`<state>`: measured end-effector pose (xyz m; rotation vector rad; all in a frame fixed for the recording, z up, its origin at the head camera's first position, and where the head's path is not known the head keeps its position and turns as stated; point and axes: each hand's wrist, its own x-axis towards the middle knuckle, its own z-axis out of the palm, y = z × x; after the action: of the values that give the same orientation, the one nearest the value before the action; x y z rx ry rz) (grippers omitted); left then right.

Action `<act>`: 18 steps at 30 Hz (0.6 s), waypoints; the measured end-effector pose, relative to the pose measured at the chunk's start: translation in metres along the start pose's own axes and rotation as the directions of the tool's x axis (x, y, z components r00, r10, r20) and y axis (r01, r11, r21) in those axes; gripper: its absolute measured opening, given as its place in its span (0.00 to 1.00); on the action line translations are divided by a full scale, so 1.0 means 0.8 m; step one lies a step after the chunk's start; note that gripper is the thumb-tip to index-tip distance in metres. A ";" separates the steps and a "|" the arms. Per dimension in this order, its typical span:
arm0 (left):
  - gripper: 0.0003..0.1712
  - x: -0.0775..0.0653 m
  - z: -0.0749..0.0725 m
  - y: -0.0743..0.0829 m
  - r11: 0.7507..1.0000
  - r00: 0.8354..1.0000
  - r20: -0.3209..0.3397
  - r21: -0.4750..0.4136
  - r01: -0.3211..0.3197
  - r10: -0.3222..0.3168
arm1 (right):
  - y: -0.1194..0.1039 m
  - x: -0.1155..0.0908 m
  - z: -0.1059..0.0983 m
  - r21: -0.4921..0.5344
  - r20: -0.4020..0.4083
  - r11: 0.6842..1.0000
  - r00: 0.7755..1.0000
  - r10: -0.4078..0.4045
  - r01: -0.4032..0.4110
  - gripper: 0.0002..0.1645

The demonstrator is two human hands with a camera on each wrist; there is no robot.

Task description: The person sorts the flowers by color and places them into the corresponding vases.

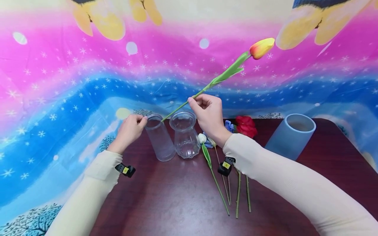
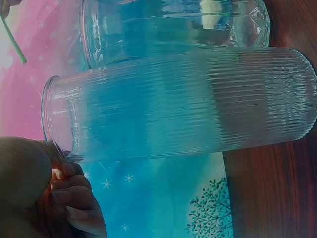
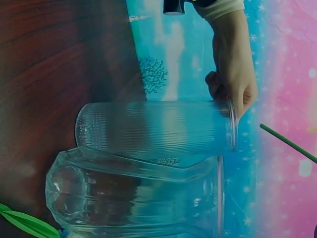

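Left hand (image 1: 130, 131) pinches the rim of a clear ribbed-glass cylinder vase (image 1: 160, 144) just to its right, while the right hand (image 1: 208, 111) pinches a green-stemmed yellow-and-red tulip (image 1: 228, 73), long axis slanting from stem tip just above that rim up rightward to bloom

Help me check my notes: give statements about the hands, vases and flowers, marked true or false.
The right hand holds the yellow tulip by its stem. True.
The blue vase is the rightmost vase in the head view. True.
The left hand holds the blue vase. False: it pinches the ribbed vase at the top.
The stem's lower end is inside a vase. False: it is outside.
The red flower stands in a vase. False: it lies on the table.
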<state>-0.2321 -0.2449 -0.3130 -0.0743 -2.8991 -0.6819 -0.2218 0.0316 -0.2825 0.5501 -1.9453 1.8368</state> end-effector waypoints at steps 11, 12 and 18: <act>0.27 0.001 0.002 -0.001 1.000 1.000 -0.009 -0.003 -0.006 0.006 | -0.002 0.011 0.019 -0.041 0.011 0.999 1.000 0.015 -0.015 0.10; 0.27 0.001 0.002 -0.002 1.000 1.000 -0.011 -0.002 -0.007 0.007 | -0.002 0.012 0.021 -0.045 0.015 0.999 1.000 0.017 -0.016 0.11; 0.27 0.001 0.002 -0.004 1.000 1.000 -0.012 -0.008 -0.003 0.003 | -0.001 0.014 0.039 -0.065 0.056 0.998 0.998 0.020 -0.017 0.11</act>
<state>-0.2335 -0.2466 -0.3157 -0.0749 -2.8844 -0.6907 -0.2313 0.0004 -0.2775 0.5713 -2.0449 1.7811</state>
